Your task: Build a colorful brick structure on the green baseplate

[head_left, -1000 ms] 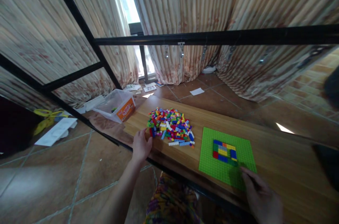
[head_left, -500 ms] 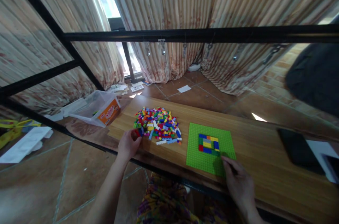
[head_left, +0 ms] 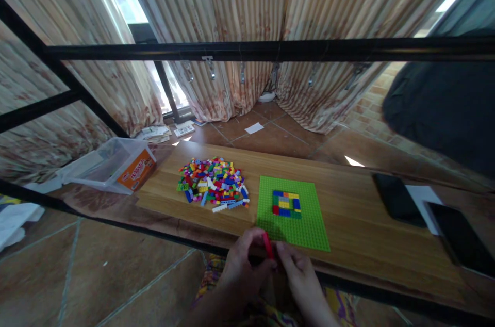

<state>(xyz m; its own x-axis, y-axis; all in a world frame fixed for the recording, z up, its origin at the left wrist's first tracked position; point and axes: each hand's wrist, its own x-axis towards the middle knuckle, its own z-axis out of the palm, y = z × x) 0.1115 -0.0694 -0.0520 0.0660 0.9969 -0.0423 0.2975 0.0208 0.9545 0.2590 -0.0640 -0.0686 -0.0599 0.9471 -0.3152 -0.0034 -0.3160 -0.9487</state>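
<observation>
In my left hand (head_left: pixel 243 270) a red toy brick (head_left: pixel 267 245) is pinched between thumb and fingers, over the table's front edge. Close against it on the right is my right hand (head_left: pixel 299 273), its fingers drawn together. Whether those fingertips grip the brick or something small is hidden. Just beyond both hands lies a green baseplate (head_left: pixel 311 234). Fixed on it is a flat rectangle of bricks (head_left: pixel 285 204) in blue, yellow, red, green and light blue. A heap of loose mixed bricks (head_left: pixel 214 180) spreads on the table to the left.
The wooden table (head_left: pixel 348 203) has a black bar along its near side. A clear plastic box (head_left: pixel 112 162) with an orange label stands at its left end. Dark phone-like slabs (head_left: pixel 398 198) and white paper (head_left: pixel 423 198) lie at the right. A black rail (head_left: pixel 247 52) crosses beyond.
My left hand has come from the heap to the front edge, bringing the red brick. My right hand has left the baseplate's near right corner and met it. The view has turned rightward.
</observation>
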